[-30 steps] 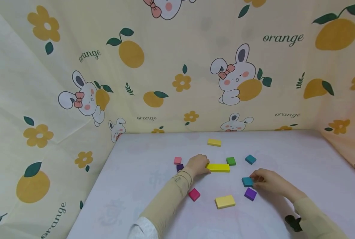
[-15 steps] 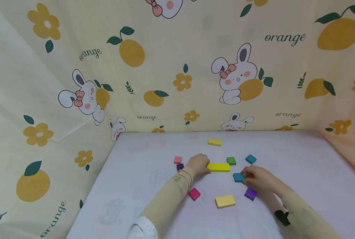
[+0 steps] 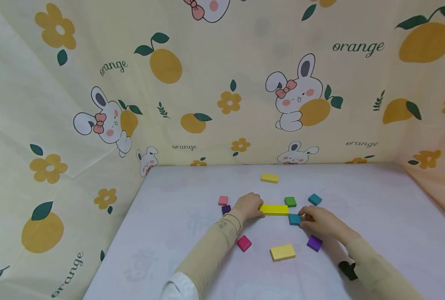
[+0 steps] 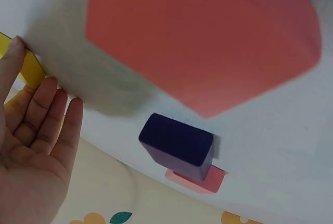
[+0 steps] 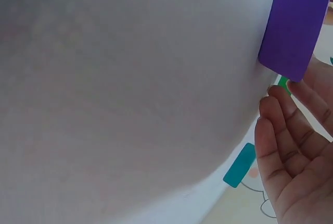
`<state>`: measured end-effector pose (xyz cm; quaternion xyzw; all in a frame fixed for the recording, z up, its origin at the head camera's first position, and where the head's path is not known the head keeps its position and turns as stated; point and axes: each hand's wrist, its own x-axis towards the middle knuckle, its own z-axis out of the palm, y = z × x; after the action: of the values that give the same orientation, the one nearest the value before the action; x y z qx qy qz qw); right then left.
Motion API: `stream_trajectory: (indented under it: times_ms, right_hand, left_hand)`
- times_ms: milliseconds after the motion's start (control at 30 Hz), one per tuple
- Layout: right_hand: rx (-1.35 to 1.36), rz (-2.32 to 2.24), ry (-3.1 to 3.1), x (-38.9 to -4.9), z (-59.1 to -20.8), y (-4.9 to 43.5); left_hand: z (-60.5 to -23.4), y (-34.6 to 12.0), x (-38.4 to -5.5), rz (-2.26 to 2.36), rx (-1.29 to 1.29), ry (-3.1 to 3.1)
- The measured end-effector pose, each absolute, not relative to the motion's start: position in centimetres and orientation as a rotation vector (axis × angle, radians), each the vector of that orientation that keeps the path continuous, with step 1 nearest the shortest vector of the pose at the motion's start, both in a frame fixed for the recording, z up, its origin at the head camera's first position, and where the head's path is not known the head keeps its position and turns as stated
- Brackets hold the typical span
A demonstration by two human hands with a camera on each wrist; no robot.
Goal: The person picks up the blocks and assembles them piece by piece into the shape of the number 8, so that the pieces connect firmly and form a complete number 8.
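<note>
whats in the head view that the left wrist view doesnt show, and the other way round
Only the head view shows the right hand, its fingertips at a teal block, and the green block. Only the left wrist view shows the left hand from its palm side. Both show that hand holding the long yellow block, plus the red block, dark purple block and pink block.

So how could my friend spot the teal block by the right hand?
On the pale table, find the long yellow bar in the left hand. By its other end, on the near side, sits a small teal block, touched by the right hand. The other teal block lies farther back, untouched.
</note>
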<state>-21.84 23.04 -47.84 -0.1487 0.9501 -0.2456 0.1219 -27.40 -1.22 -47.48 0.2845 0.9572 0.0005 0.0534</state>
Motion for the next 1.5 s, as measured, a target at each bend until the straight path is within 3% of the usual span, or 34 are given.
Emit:
stream_trajectory:
  times_ms: [1067, 1500]
  right_hand:
    - [-0.479, -0.638, 2.812, -21.6, -47.3, 22.0]
    - [-0.483, -0.604, 2.833, -22.1, -47.6, 21.8]
  left_hand:
    - [-48.1, -1.4, -27.0, -0.095, 0.971, 2.907]
    - [-48.5, -2.8, -27.7, 0.415, 0.841, 2.828]
